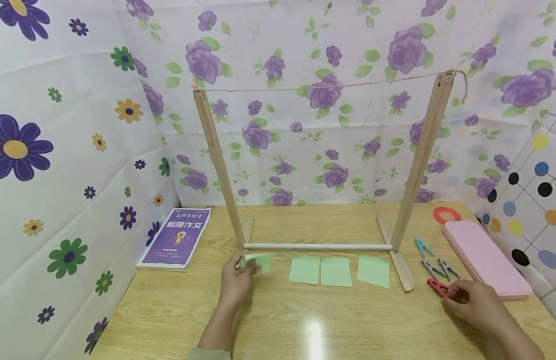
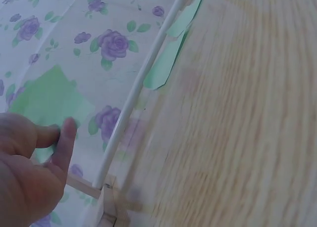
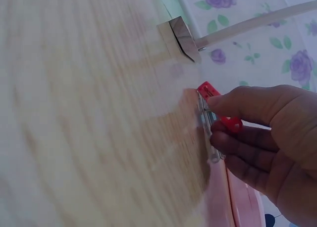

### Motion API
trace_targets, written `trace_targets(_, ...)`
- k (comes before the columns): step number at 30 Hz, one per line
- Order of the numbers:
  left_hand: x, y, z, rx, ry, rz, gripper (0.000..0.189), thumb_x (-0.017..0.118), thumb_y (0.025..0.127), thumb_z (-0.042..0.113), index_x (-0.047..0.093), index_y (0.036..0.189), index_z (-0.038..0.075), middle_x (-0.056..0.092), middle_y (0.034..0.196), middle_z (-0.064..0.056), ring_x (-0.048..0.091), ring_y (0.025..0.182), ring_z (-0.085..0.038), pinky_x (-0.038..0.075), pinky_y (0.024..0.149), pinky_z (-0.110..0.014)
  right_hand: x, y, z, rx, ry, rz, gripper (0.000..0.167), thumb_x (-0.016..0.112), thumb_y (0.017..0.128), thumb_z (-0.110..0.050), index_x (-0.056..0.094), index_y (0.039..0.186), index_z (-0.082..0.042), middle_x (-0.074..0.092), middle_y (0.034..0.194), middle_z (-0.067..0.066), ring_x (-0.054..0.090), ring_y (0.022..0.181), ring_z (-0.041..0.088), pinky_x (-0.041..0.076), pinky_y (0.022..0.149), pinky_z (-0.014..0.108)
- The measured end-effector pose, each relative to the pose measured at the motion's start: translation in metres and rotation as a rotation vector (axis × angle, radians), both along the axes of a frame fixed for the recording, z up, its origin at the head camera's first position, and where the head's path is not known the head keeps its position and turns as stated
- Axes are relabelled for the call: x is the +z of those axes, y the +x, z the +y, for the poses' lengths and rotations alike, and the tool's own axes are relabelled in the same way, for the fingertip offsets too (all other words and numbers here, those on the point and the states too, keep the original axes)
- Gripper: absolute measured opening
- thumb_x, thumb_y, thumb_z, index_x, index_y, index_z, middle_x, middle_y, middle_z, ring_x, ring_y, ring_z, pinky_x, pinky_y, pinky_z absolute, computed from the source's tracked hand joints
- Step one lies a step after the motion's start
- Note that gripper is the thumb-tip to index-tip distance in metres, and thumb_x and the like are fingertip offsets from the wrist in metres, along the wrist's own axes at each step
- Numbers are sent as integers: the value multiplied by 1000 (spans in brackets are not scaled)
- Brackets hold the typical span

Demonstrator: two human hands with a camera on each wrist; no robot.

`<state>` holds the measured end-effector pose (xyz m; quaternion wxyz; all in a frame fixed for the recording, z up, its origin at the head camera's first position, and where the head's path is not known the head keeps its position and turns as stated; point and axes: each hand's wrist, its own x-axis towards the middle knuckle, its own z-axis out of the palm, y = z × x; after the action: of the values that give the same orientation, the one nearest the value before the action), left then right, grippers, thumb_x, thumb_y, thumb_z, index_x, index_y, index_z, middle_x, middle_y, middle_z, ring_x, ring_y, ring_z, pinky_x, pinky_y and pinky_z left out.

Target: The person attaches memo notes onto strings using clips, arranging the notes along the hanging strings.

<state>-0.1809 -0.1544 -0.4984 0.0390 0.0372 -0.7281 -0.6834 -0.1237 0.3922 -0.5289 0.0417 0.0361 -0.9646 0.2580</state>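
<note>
My left hand (image 1: pixel 236 282) pinches a pale green sticky note (image 1: pixel 265 262) between thumb and fingers, just in front of the left foot of a wooden stand. In the left wrist view the held note (image 2: pixel 52 96) is lifted off the table. Three more green notes (image 1: pixel 336 272) lie in a row to its right. Over at the right, my right hand (image 1: pixel 478 305) pinches a red clothespin (image 3: pixel 209 90) at the near end of a small group. Two grey clothespins (image 1: pixel 433 269) and a blue clothespin (image 1: pixel 423 246) lie just beyond it.
The wooden stand's right post (image 1: pixel 422 165) and left post (image 1: pixel 219 170) carry a thin string (image 1: pixel 278 89) between their tops. A white rod (image 1: pixel 318 246) joins them low down. A pink case (image 1: pixel 487 257) and a red ring (image 1: pixel 446 215) lie right; a purple book (image 1: pixel 176 237) lies left.
</note>
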Motion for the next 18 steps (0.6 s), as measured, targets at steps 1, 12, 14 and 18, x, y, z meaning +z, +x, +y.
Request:
trace_targets(1, 0, 0, 0, 21, 7, -2, 28, 59, 100, -3, 59, 128, -5, 52, 135, -27, 69, 105, -34, 60, 90, -31, 0, 0, -1, -5, -14, 15, 26, 89, 78, -18, 67, 88, -10, 66, 78, -4, 54, 67, 0, 50, 57, 21)
trace_targets(12, 2, -5, -1, 160, 207, -45, 37, 69, 97, 7, 59, 130, -8, 56, 124, -21, 70, 102, -18, 57, 94, -24, 7, 3, -16, -174, -328, 131, 36, 86, 84, -27, 74, 110, -4, 70, 80, -4, 60, 69, 1, 51, 57, 13)
trace_targets(14, 4, -6, -1, 162, 228, -45, 36, 69, 97, 7, 60, 128, -8, 57, 122, -19, 69, 102, -18, 57, 94, -24, 12, 1, -19, -204, -418, 133, 37, 83, 88, -28, 73, 114, -3, 69, 82, -7, 60, 71, 3, 52, 57, 15)
trace_targets(18, 5, -7, 0, 168, 272, -52, 35, 71, 96, 7, 61, 126, -8, 63, 114, -16, 70, 97, -17, 59, 91, -26, 22, -5, -26, -217, -554, 167, 35, 75, 95, -23, 70, 120, 0, 69, 89, -19, 63, 77, -3, 55, 60, 14)
